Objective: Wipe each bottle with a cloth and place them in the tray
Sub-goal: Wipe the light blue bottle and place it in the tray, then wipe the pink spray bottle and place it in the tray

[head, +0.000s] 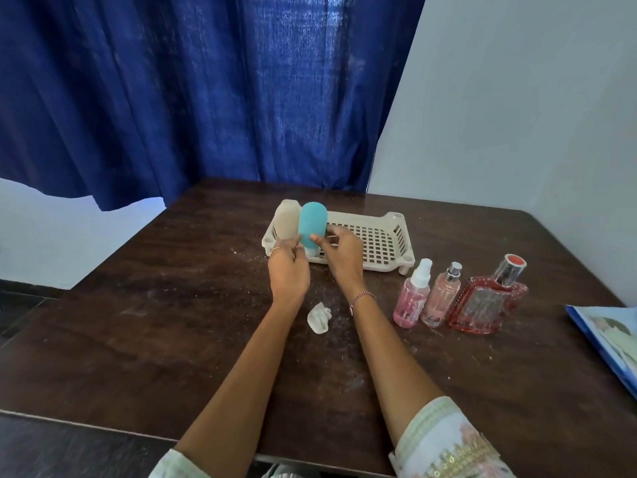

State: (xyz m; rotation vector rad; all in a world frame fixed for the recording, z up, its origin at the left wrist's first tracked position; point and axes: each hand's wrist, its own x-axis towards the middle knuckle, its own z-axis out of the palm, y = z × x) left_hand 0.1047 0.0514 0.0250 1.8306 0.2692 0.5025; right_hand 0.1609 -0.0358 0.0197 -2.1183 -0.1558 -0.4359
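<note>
A beige slotted tray [375, 236] lies on the dark wooden table. At its left end stand a beige bottle [286, 220] and a teal bottle [312, 223], both upside down on their caps. My left hand [287, 270] holds the beige bottle near its base. My right hand [339, 251] grips the lower part of the teal bottle. A small crumpled white cloth [319, 317] lies loose on the table between my forearms. To the right of the tray stand a pink spray bottle [412, 300], a slimmer pink bottle [441, 298] and a wide red perfume bottle [486, 301].
The table [172, 322] is dusty with white specks. A blue curtain [206, 98] hangs behind it, and a pale wall [517, 115] stands at the right. A blue-edged printed folder [610, 336] lies at the table's right edge.
</note>
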